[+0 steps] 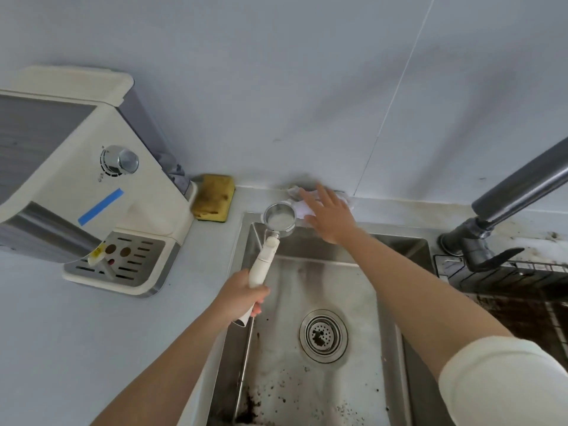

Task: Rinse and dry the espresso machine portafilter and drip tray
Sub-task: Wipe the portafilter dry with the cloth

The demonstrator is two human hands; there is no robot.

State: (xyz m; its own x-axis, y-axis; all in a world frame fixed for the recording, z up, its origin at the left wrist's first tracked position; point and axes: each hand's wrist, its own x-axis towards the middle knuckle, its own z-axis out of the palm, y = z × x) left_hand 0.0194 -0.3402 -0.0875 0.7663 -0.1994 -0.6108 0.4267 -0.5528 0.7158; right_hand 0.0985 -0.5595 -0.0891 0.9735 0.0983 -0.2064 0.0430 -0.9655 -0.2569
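1. Espresso machine [92, 167]: stands on the bench [92, 348], well left of the sink [322, 287]. Its drip tray [123, 262] sits seated at the machine's foot, left of the sink, with brown stains and a small yellow-tipped object on the grille. Judged not yet rinsed.
2. Sponge [213, 196]: lies on the bench against the wall, just off the sink's back left corner, within reach for scrubbing.
3. Left hand [246, 295]: grip closed round the white handle of the portafilter [278, 218], at the sink's left edge. The handle end is held so the metal basket reaches out over the sink's back left corner, cup facing up; any drips would fall into the basin rather than onto the bench.
4. Right hand [330, 215]: fingers spread, palm down on a white cloth [302, 206] lying on the ledge behind the sink, just beside the basket. Grip not closed on the cloth. Judged a reach for the cloth, to dry the basket.
5. Sink: dark grounds are scattered near the front edge; no water seen running.
6. Faucet [507, 207]: mounted right of the sink, spout swung away from the basin.
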